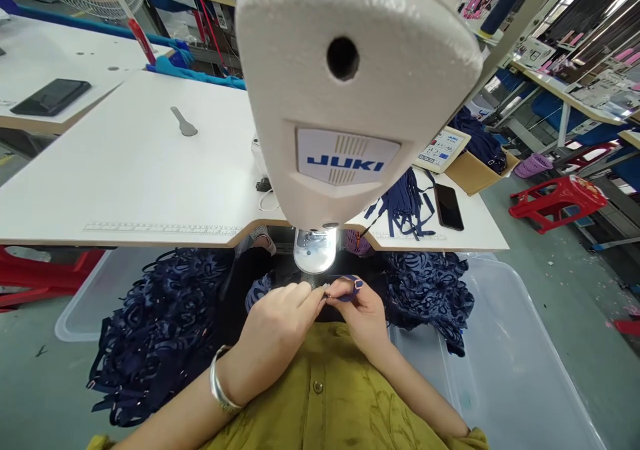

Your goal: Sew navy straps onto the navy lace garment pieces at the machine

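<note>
1. Closest to us, the machine (350, 90) head fills the top of the view, with its lit needle end (315, 250) just above our hands.
2. Our left hand (280, 317), a bracelet (220, 387) on its wrist, has its fingers pinched narrow on one end of a small navy strap (351, 283).
3. Our right hand (363, 310) meets it fingertip to fingertip. Its fingers are closed on the same strap, which loops over the forefinger.
4. So the strap sits between both hands, right under the needle end and in front of the tabletop (135, 170) edge.
5. At our left a clear bin (80, 303) stands on the floor. A heap of navy lace (160, 330) lies across its near side and spills toward us; how much is inside we cannot tell.
6. At our right a larger clear tub (500, 383) holds a second lace heap (430, 297) at its far left end, and its near part shows bare plastic.
7. On the tabletop's right end lie loose navy strips (405, 207) and a phone (449, 207), just beside each other.
8. Past them a cardboard box (473, 170) holds dark cloth (480, 140), with a control panel (443, 149) leaning beside it.
9. Farther right on the floor sit a purple basket (534, 165), contents unclear, and a red stool (555, 200).
</note>
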Motion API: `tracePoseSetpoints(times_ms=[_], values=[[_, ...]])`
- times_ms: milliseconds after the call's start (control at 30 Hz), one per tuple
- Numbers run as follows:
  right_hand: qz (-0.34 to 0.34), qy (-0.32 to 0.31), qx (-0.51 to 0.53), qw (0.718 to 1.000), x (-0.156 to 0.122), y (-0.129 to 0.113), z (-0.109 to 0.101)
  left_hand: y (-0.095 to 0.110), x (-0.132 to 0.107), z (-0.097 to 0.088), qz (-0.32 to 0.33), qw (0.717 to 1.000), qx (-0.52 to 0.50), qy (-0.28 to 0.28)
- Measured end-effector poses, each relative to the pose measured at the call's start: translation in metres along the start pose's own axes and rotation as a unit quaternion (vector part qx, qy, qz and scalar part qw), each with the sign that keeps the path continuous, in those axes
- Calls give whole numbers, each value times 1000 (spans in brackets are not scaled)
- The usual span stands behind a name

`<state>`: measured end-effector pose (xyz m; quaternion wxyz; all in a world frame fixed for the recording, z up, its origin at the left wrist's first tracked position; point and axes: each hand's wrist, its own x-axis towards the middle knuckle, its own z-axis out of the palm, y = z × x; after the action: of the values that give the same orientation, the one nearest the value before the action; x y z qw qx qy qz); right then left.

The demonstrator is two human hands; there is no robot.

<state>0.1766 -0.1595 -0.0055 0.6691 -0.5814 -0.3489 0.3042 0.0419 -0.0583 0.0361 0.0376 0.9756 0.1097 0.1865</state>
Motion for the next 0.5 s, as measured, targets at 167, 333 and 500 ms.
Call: tracePoseSetpoints(times_ms=[167,333,500], values=[[-50,23,-17,998,-4,3,1,3,1,-8,42,992,102,54],[-62,30,-45,997,-5,2,-1,6,5,-16,56,990,104,77],[-90,15,-91,992,-5,-2,-4,5,7,-16,45,993,84,74]])
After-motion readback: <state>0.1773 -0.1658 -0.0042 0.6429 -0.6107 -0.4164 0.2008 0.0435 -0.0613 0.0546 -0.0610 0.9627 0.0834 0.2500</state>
